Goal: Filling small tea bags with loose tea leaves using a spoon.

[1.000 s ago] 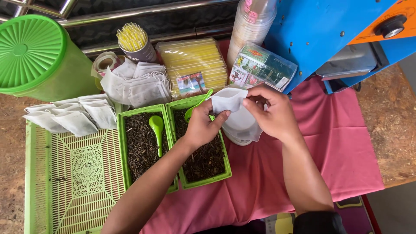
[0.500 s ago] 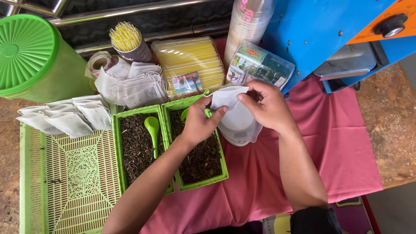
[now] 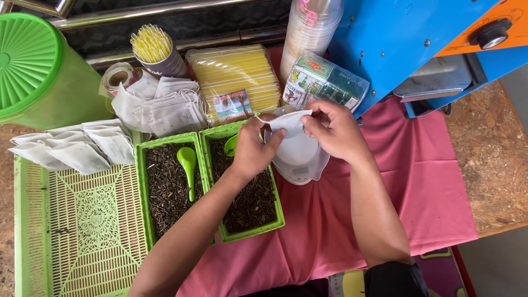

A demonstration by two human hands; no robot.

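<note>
A pink cloth is covering the worktop (image 3: 418,192). Both hands — left hand (image 3: 250,151), right hand (image 3: 335,129) — are pinching a small white paper bag (image 3: 289,122) between them, lying sideways above a white bowl (image 3: 300,162).

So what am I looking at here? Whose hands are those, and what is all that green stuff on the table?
The picture comes from a camera worn on a person's head, looking down at their own two bare hands. There is no robot. The left hand and the right hand together hold a small white paper bag, pinching its top edge. Under it sits a white bowl-like dish.

On the pink cloth stand two green trays of dark dried leaves, and a green spoon lies in the left one. More white bags are piled on a green basket. Behind are yellow straws, a stack of clear cups, a green bin and a blue machine.
</note>
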